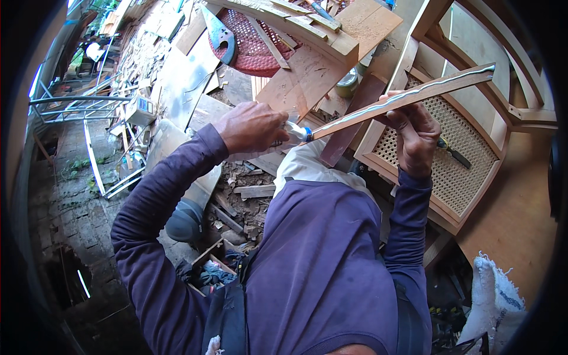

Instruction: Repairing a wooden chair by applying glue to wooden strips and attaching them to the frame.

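A wooden chair frame with a woven cane panel point(458, 148) fills the right side of the frame, lying tilted on a plywood surface, with a dark-handled tool point(454, 154) resting on the cane. At upper centre a flat wooden board point(307, 77) slopes across a red mesh basket point(251, 50), and scrap wood and offcuts point(245, 195) litter the ground at centre. A white sack point(494, 299) sits at lower right.

In the middle of the frame a long curved wooden strip point(408, 94) is held up in the air. Its long axis runs from centre frame up toward the upper right, the far end pointing to the upper right corner, and a pale line of glue runs along its top edge.

The right hand point(414, 133) is clamped around the strip near its middle, fingers wrapped over the edge. The left hand point(251, 125) is closed tightly around a white glue bottle point(296, 133), whose blue nozzle touches the strip's lower left end.
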